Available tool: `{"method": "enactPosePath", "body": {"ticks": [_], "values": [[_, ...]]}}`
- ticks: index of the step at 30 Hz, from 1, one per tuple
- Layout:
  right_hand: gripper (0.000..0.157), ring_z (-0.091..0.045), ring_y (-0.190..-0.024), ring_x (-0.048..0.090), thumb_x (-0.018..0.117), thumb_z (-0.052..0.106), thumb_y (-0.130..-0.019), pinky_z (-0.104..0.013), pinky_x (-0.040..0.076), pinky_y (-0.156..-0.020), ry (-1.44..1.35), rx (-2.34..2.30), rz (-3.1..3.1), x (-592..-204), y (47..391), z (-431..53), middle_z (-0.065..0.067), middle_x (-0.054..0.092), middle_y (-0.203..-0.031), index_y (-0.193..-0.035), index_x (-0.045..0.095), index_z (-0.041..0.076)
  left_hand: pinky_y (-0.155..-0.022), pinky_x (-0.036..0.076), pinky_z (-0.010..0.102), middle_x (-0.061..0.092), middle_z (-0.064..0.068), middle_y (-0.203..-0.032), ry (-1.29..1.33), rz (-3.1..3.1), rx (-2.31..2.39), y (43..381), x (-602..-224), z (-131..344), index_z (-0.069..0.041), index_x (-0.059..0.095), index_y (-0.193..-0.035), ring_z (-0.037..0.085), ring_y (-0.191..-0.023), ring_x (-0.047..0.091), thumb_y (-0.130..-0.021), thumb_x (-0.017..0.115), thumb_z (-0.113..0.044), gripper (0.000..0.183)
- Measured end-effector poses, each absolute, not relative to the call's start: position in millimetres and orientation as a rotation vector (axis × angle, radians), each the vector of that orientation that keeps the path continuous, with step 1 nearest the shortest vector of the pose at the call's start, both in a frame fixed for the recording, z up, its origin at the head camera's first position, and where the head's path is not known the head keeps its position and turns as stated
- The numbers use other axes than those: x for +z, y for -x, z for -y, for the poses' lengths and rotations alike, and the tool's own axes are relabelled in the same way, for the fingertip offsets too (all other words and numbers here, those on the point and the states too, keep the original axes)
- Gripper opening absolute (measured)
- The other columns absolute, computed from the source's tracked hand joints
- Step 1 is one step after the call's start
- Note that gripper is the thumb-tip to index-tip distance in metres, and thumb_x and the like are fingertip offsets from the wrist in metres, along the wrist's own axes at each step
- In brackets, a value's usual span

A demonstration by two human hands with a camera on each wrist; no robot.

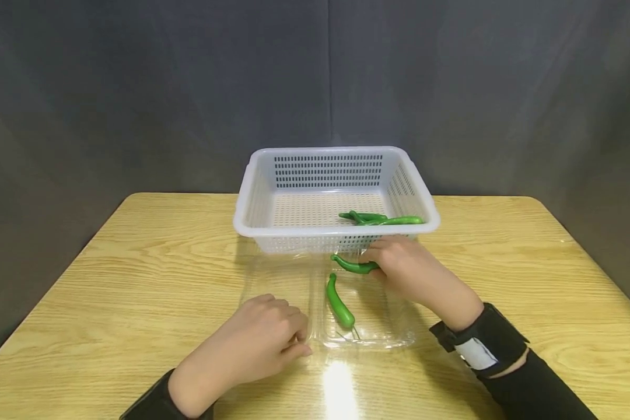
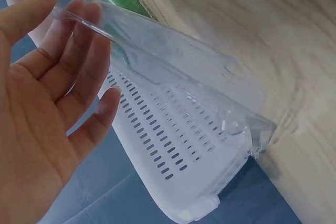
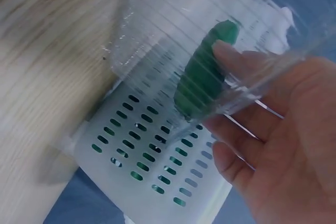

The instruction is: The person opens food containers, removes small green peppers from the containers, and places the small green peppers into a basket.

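Observation:
A clear plastic container (image 1: 370,306) lies unfolded on the table, its two halves side by side. One green chili pepper (image 1: 339,304) lies in the right half. Over the far part of that half, my right hand (image 1: 406,268) pinches another green chili pepper (image 1: 353,266), its curved end pointing left. In the right wrist view this held pepper (image 3: 202,77) shows through the see-through plastic wall. My left hand (image 1: 259,332) is at the near side of the left half (image 1: 278,280). In the left wrist view its thumb and fingers pinch the clear plastic edge (image 2: 86,22).
A white slotted basket (image 1: 336,231) stands just behind the container, with several green chili peppers (image 1: 404,220) in its right part. The wooden table (image 1: 136,280) extends to both sides. A dark grey curtain (image 1: 189,93) hangs behind its far edge.

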State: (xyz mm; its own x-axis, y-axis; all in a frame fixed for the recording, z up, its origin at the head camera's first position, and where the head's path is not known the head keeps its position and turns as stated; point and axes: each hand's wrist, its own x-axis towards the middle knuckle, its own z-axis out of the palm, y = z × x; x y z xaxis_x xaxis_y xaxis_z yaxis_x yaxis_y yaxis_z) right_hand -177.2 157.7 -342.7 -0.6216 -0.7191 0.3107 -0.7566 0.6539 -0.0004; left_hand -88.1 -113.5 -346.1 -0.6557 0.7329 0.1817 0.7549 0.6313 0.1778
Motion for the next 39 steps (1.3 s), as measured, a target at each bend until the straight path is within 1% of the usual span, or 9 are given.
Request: {"method": "enactPosePath", "body": {"ticks": [6,9,12,19,23,27,33,39], "values": [[0.024,-0.020,-0.077,0.064,0.083,-0.004,-0.072,-0.038,0.052,-0.075,-1.194,0.189,2.607,-337.5,174.4,-159.9,0.001,0.066,-0.080,-0.086,0.072,0.011,-0.061,0.035,0.021,0.042,-0.019,-0.063,1.267,2.752,-0.361,87.2,-348.8,111.9,-0.023,0.059,-0.072,0.001,-0.058,0.037,-0.084,0.078,-0.037,0.027],[0.025,-0.018,-0.076,0.063,0.080,-0.007,-0.072,-0.037,0.052,-0.071,-1.203,0.228,2.634,-334.0,171.9,-160.5,0.002,0.065,-0.080,-0.087,0.073,0.012,-0.062,0.036,0.021,0.041,-0.018,-0.063,1.272,2.748,-0.358,85.9,-349.4,111.9,-0.023,0.058,-0.072,0.001,-0.058,0.037,-0.084,0.078,-0.037,0.027],[0.028,-0.015,-0.077,0.064,0.078,-0.008,-0.073,-0.036,0.053,-0.071,-1.213,0.279,2.659,-328.4,168.9,-160.8,0.003,0.067,-0.082,-0.090,0.075,0.013,-0.062,0.035,0.021,0.040,-0.018,-0.063,1.278,2.748,-0.374,85.2,-350.1,111.5,-0.023,0.058,-0.072,0.001,-0.058,0.036,-0.084,0.077,-0.037,0.027],[0.029,-0.011,-0.075,0.061,0.079,-0.009,-0.073,-0.032,0.051,-0.068,-1.230,0.317,2.652,-318.2,163.4,-161.6,0.006,0.065,-0.080,-0.087,0.072,0.016,-0.060,0.034,0.020,0.043,-0.019,-0.064,1.282,2.726,-0.367,84.2,-353.0,109.6,-0.022,0.060,-0.072,0.001,-0.058,0.037,-0.083,0.078,-0.037,0.026],[0.030,-0.012,-0.078,0.063,0.082,-0.007,-0.072,-0.033,0.052,-0.071,-1.227,0.310,2.626,-313.6,160.8,-163.0,0.004,0.067,-0.083,-0.091,0.074,0.015,-0.062,0.037,0.021,0.044,-0.019,-0.064,1.285,2.721,-0.370,85.0,-350.8,109.7,-0.022,0.060,-0.072,0.000,-0.058,0.037,-0.083,0.078,-0.037,0.025],[0.031,-0.017,-0.084,0.067,0.084,-0.004,-0.071,-0.035,0.053,-0.076,-1.209,0.296,2.584,-307.3,158.2,-163.8,0.001,0.071,-0.090,-0.095,0.075,0.012,-0.063,0.039,0.021,0.043,-0.019,-0.064,1.277,2.726,-0.370,86.2,-348.2,111.7,-0.022,0.060,-0.072,0.000,-0.059,0.038,-0.084,0.078,-0.036,0.026],[0.033,-0.023,-0.092,0.068,0.084,-0.003,-0.072,-0.041,0.052,-0.085,-1.177,0.259,2.535,-299.7,156.1,-167.1,-0.004,0.072,-0.097,-0.102,0.074,0.007,-0.061,0.036,0.021,0.042,-0.019,-0.064,1.284,2.731,-0.369,87.4,-349.0,111.1,-0.022,0.060,-0.073,0.000,-0.059,0.037,-0.084,0.078,-0.037,0.026],[0.031,-0.023,-0.094,0.068,0.083,0.000,-0.076,-0.043,0.051,-0.088,-1.164,0.274,2.463,-294.1,156.4,-170.9,-0.004,0.073,-0.099,-0.105,0.073,0.007,-0.060,0.034,0.020,0.043,-0.019,-0.064,1.287,2.723,-0.361,87.2,-351.0,109.8,-0.022,0.061,-0.073,0.000,-0.059,0.037,-0.083,0.079,-0.037,0.025]]}}
